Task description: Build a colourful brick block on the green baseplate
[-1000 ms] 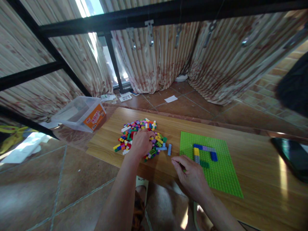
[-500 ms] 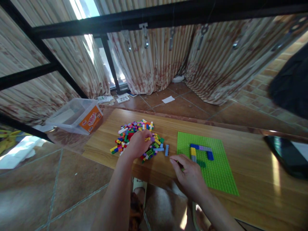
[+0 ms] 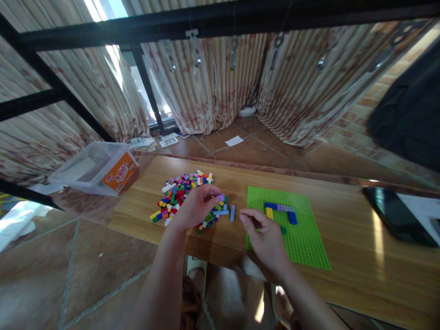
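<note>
My left hand is over the right side of a heap of mixed toy bricks. Its thumb and fingers pinch a small purple brick. My right hand hovers at the left edge of a green baseplate, thumb and fingertips drawn together, with nothing visible between them. On the baseplate, blue, purple, grey and yellow bricks form an angular outline. A green brick there is partly hidden by my right hand. Between my hands lie two light blue bricks, apart from each other.
Everything rests on a long wooden table. A dark tablet-like device lies at the right over white paper. Beyond the table's left end stands a clear plastic box with an orange label. A black metal frame crosses in front of curtains.
My left hand has lifted slightly and moved right from the heap, carrying the purple brick. My right hand keeps nearly the same place. The view has shifted a little to the right.
</note>
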`<state>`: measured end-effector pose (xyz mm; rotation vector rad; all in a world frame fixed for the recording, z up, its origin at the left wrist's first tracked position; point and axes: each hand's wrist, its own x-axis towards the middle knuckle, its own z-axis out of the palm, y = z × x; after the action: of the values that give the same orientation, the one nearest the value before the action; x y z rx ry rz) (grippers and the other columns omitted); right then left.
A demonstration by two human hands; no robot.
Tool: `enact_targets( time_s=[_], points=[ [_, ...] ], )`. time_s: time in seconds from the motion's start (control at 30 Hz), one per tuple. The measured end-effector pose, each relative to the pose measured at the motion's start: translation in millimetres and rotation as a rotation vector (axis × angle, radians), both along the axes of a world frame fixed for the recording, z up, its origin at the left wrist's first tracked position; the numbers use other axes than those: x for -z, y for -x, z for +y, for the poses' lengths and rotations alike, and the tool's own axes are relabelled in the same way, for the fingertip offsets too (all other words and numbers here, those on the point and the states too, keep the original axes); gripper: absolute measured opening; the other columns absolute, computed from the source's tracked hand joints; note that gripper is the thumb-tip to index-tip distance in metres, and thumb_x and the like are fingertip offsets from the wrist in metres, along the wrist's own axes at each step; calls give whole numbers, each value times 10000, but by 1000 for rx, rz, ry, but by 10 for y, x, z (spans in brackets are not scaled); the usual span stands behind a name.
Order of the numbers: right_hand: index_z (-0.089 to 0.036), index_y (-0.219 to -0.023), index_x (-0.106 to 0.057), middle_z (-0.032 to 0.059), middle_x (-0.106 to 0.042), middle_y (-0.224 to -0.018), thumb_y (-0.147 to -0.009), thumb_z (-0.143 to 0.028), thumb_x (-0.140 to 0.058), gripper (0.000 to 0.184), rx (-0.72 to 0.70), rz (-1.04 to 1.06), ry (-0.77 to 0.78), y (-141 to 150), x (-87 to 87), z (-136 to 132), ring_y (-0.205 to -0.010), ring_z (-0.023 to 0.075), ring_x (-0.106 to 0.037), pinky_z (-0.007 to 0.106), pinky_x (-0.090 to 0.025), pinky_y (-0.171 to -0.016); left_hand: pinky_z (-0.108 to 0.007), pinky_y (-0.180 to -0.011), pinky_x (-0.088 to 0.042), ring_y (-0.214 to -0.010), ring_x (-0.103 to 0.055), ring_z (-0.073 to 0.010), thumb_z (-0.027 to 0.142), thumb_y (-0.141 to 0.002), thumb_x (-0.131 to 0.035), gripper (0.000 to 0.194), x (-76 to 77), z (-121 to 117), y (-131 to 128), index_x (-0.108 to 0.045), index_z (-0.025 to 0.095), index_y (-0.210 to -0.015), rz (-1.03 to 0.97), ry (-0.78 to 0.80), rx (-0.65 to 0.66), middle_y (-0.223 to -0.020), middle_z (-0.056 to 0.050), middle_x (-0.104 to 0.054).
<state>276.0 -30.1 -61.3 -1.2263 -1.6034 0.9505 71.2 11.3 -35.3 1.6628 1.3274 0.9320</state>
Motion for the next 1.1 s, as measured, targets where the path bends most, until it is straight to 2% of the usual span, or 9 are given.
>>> enact_targets(
  time_s=[0.17,0.3,0.47,0.63,0.8,0.9,1.1],
  points=[
    [-200,-1066,-661,-2,-648,-756,-836,-373,-648,289,20,321,137,43,-20,80,-668,131,-585,247,-474,-608,-260,-725,-505,-796,-626,-146,242,-823,-642,145,-82,-80,-301,-618,150,-932,-143,41,116,-885,-37,-664],
    [-211,-961,-692,-7,-664,-738,-802,-336,-687,202,17,428,136,66,-6,125,-662,121,-587,246,-475,-622,-256,-758,-495,-800,-602,-130,217,-850,-617,82,-67,-136,-445,-589,163,-905,-204,32,183,-852,-13,-622],
    [-201,-860,-695,-17,-633,-667,-801,-336,-682,148,27,479,132,89,-33,119,-579,104,-530,237,-428,-551,-247,-734,-497,-790,-609,-125,223,-858,-624,104,-19,-170,-475,-541,177,-901,-277,52,178,-842,3,-597],
    [-200,-841,-686,-25,-613,-653,-807,-334,-675,139,24,527,98,97,-76,92,-578,98,-518,231,-425,-553,-244,-726,-497,-779,-615,-124,217,-840,-651,120,-21,-164,-481,-553,173,-893,-285,59,180,-826,1,-608],
    [-194,-814,-705,-23,-597,-625,-817,-386,-661,197,30,551,112,70,-97,83,-539,89,-485,228,-401,-511,-246,-724,-504,-764,-639,-129,227,-830,-665,123,-43,-172,-498,-569,168,-879,-339,68,204,-804,-4,-641],
    [-188,-816,-719,-15,-595,-612,-822,-440,-647,262,40,571,150,52,-90,86,-533,92,-482,232,-397,-499,-253,-723,-507,-754,-649,-134,241,-839,-657,124,-51,-172,-504,-572,169,-892,-347,81,218,-804,-7,-656],
    [-195,-857,-706,11,-643,-686,-811,-491,-646,306,-3,725,318,21,-68,98,-584,106,-536,236,-426,-528,-259,-722,-504,-763,-628,-137,281,-865,-613,143,-92,-164,-526,-586,162,-940,-337,92,238,-829,-24,-650]
  ],
)
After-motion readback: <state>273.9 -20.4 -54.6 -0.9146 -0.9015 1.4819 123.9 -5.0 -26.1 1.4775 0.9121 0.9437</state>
